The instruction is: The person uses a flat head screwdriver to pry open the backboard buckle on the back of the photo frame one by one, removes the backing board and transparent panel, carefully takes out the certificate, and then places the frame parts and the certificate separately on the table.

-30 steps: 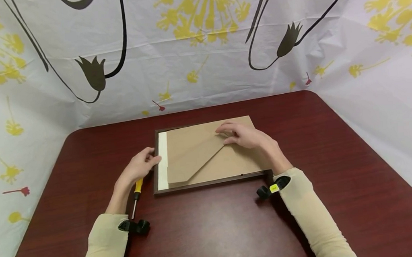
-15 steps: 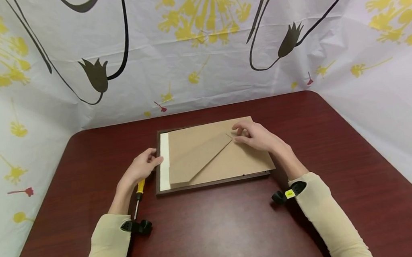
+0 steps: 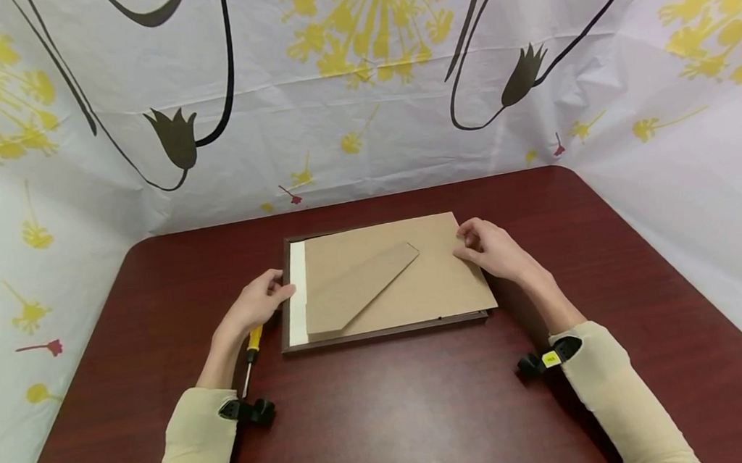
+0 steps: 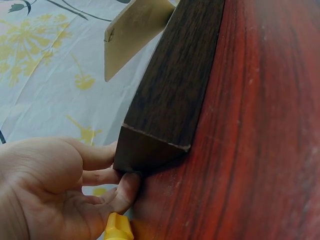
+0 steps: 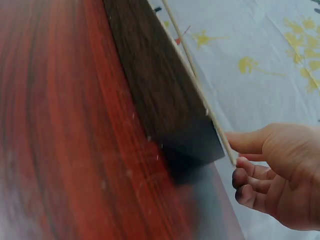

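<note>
A dark wood picture frame [image 3: 385, 333] lies face down on the table. Its brown backing board [image 3: 430, 285] sits skewed, overhanging the frame's right end and leaving a white strip [image 3: 297, 295] bare at the left. On the board is a tapered easel leg [image 3: 362, 287], lying nearly flat. My left hand [image 3: 257, 298] grips the frame's left side, thumb above and fingers beneath; the left wrist view shows those fingers at the frame's corner [image 4: 150, 147]. My right hand [image 3: 493, 251] pinches the board's right edge, with the thin board edge [image 5: 220, 132] visible in the right wrist view.
A yellow-handled screwdriver [image 3: 252, 346] lies beside my left wrist, left of the frame. The red-brown table [image 3: 385, 412] ends at a white patterned cloth [image 3: 377, 136] behind and at both sides.
My right hand has moved right, from the tip of the easel leg to the backing board's right edge. My left hand stays on the frame's left side.
</note>
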Tool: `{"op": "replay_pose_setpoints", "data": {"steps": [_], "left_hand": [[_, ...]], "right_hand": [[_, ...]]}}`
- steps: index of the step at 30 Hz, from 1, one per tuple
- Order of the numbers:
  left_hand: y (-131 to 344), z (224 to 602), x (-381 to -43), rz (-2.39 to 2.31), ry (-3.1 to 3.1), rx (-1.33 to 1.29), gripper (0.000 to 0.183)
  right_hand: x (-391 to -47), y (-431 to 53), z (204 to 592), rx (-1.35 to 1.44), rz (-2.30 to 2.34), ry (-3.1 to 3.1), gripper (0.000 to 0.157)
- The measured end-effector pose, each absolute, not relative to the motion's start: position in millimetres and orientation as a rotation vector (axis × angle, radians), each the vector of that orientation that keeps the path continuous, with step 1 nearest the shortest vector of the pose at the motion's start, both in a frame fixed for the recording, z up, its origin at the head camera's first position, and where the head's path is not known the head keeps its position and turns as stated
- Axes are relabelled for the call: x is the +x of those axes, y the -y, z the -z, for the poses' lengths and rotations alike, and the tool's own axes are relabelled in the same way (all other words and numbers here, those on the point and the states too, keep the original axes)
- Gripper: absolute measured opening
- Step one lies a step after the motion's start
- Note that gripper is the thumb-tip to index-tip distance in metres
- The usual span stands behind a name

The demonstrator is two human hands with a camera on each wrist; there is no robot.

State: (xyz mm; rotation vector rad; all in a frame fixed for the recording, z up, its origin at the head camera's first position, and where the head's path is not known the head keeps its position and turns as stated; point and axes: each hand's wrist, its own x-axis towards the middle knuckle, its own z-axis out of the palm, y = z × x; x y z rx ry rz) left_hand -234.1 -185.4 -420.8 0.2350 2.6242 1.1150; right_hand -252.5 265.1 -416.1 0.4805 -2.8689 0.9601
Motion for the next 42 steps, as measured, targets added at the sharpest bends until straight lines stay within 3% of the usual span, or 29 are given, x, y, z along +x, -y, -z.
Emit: {"op": "replay_pose_setpoints", "data": {"steps": [8,16,29,37,42], "left_hand": [[184.2,423.0,-233.6,-1.121,-2.626,0.235,0.058],[184.6,421.9,-233.6,-1.119,-2.632,0.244,0.057],[184.8,421.4,-233.6,-1.117,-2.630,0.251,0.058],[185.3,421.8,-233.8,-1.125,-2.631,0.252,0.058],[185.1,420.3,-232.6,-1.128,-2.615,0.236,0.058]], "right_hand": [[-250.1,-282.6,423.7,0.305,-1.177,3.030,0.052],[-252.7,-287.1,428.3,0.340,-1.515,3.006,0.038],[-248.8,-294.7,420.4,0.319,-1.989,2.704,0.036],[-241.7,-306.0,418.6,0.399,-2.311,2.413,0.015],[-233.7,-314.0,416.3,0.328,-2.480,2.256,0.014]]}}
